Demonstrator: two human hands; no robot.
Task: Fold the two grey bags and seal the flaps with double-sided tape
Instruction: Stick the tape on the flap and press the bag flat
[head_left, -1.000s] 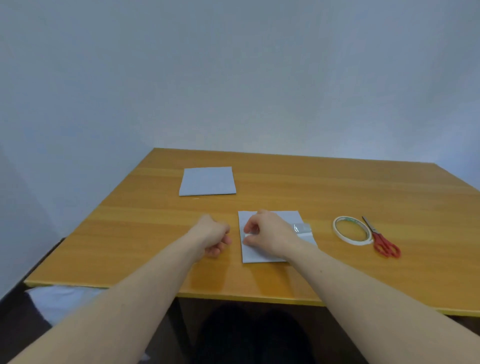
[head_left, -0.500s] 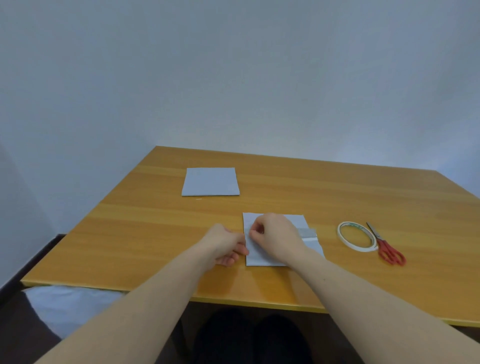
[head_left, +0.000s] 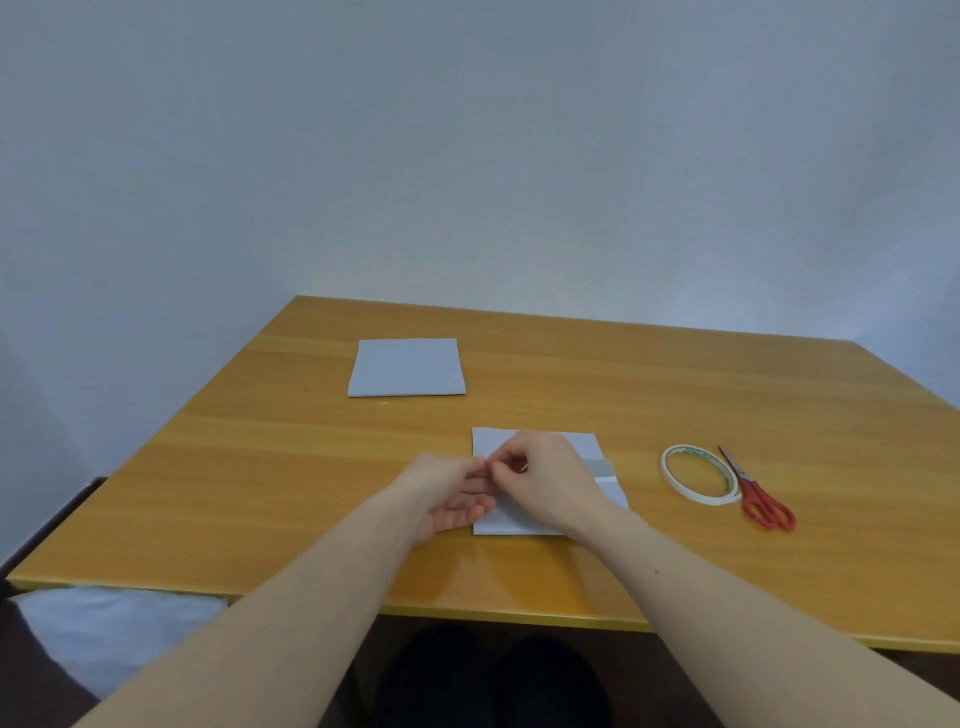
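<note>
Table (head_left: 260, 467) of orange-yellow wood grain carries four loose things: two grey bags, one roll of tape and one pair of scissors. The far grey bag (head_left: 407, 368) lies flat and folded into a neat rectangle toward the back left, well apart from both hands. The near grey bag (head_left: 524, 519) lies close to the front edge, near the middle, partly hidden under the hands; a darker grey strip (head_left: 597, 467) crosses it and shows at its right edge.

Both hands meet over the left part of the near bag. The right hand (head_left: 545, 480) rests on the bag with its fingers curled in, thumb and forefinger closed in a pinch at the bag's left edge; what lies between the fingertips is too small to tell, though it sits right at the bag's surface. The left hand (head_left: 447, 491) lies just beside the bag's left edge, palm partly turned up, its upper fingers bent and touching the right hand's fingertips at the same spot. Whether it grips anything there cannot be told.

The one roll of double-sided tape (head_left: 698, 474), a thin white ring, lies flat to the right of the near bag, apart from it. The red-handled scissors (head_left: 758, 499) lie just beside the roll on its right, blades pointing away, handles toward the front edge.

Two bare forearms reach in from below.
</note>
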